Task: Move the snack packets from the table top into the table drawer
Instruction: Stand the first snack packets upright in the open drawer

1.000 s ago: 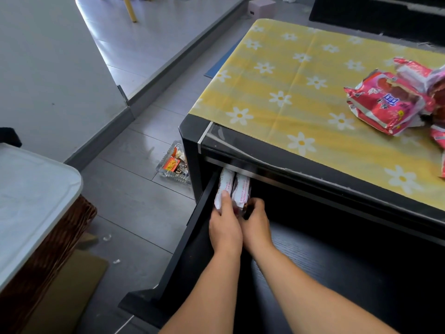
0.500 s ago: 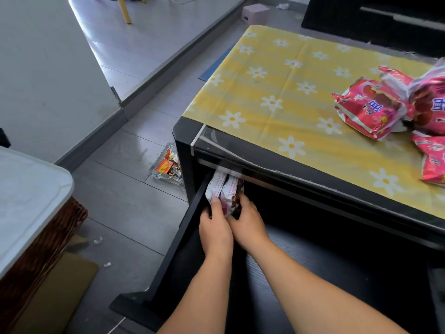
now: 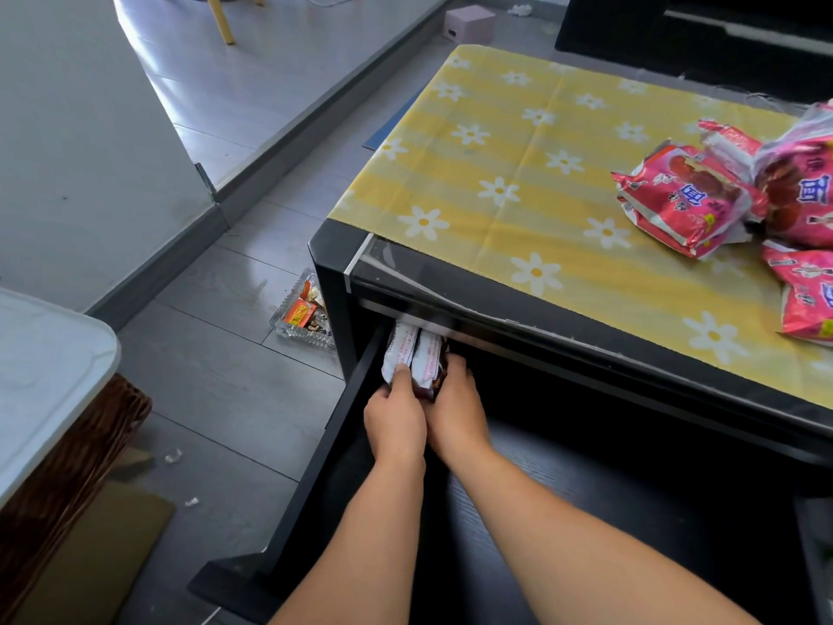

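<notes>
Packets [image 3: 417, 357] like these look light, soft and crinkly, with slick film, so I'd say they are best pinched flat across the sides. Two stand on edge in the far left corner of the drawer [image 3: 356, 399]. Left hand [image 3: 396, 419] and right hand [image 3: 455, 410] close on them from either side; more lie at the table's [image 3: 496, 173] right.

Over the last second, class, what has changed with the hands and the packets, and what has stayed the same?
Very little. Both hands stay on the two packets standing on edge at the drawer's back left corner; the left hand and right hand only adjust slightly. Nothing was released. The red packets on the tablecloth are untouched; only the camera shifted.
</notes>
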Action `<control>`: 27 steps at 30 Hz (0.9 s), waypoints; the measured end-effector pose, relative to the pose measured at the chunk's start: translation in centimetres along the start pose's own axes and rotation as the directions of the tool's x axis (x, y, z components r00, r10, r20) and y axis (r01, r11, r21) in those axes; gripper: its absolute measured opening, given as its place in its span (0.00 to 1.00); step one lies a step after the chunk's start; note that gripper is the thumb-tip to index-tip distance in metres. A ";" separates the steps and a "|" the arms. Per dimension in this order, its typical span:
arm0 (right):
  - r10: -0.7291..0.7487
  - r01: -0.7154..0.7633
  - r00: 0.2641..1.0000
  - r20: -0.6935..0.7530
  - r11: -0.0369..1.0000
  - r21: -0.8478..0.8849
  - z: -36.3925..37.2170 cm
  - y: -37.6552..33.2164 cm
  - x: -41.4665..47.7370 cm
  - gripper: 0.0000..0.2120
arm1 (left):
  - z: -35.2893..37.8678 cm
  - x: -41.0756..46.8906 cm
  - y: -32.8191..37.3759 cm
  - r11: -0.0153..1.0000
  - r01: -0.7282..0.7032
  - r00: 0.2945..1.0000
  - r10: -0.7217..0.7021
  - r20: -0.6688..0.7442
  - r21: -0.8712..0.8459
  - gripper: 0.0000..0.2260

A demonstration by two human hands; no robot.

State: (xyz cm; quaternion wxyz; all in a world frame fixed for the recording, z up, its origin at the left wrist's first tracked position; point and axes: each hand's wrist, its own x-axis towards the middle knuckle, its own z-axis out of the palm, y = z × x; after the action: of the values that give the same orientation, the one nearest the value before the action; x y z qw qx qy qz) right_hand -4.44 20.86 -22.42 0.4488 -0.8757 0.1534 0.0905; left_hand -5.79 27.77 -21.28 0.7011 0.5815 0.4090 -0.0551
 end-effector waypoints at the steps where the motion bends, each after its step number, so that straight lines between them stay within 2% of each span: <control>1: -0.001 0.001 1.000 -0.011 1.000 -0.002 0.1 0.1 -0.1 0.27 | 0.1 0.0 0.0 1.000 -0.006 1.000 0.006 0.003 -0.007 0.11; 6: 0.006 -0.006 0.999 -0.039 1.000 -0.014 0.1 0.2 0.6 0.24 | 0.2 0.9 -0.3 0.998 -0.030 0.999 0.032 0.021 -0.062 0.09; 13: 0.036 -0.037 0.998 -0.046 0.999 -0.025 0.4 -0.3 2.6 0.27 | 0.5 2.2 -0.9 0.989 -0.035 0.999 0.032 -0.024 -0.142 0.11; 16: 0.035 -0.036 0.999 -0.037 0.999 -0.028 0.5 -0.1 3.2 0.25 | 0.6 2.6 -0.7 0.991 -0.019 1.000 0.016 -0.020 -0.136 0.13; 21: 0.019 -0.018 0.999 -0.049 1.000 0.025 0.5 0.3 3.7 0.23 | 1.0 2.5 -1.0 0.996 -0.054 0.996 0.059 0.071 -0.069 0.13; 25: 0.018 -0.018 1.000 -0.017 0.999 0.032 0.7 1.5 2.7 0.25 | 0.8 2.1 -1.8 0.995 -0.095 0.994 0.095 0.057 0.003 0.25; 27: 0.021 -0.021 1.000 0.006 0.999 0.026 0.7 2.1 1.9 0.24 | 0.4 1.7 -2.6 0.990 -0.135 0.990 0.133 0.040 0.042 0.27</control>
State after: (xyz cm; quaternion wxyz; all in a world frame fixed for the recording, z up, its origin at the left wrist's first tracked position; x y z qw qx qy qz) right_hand -3.38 19.92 -24.95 0.4597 -0.8678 0.1627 0.0956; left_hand -5.91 27.30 -24.38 0.6976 0.6220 0.3546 -0.0275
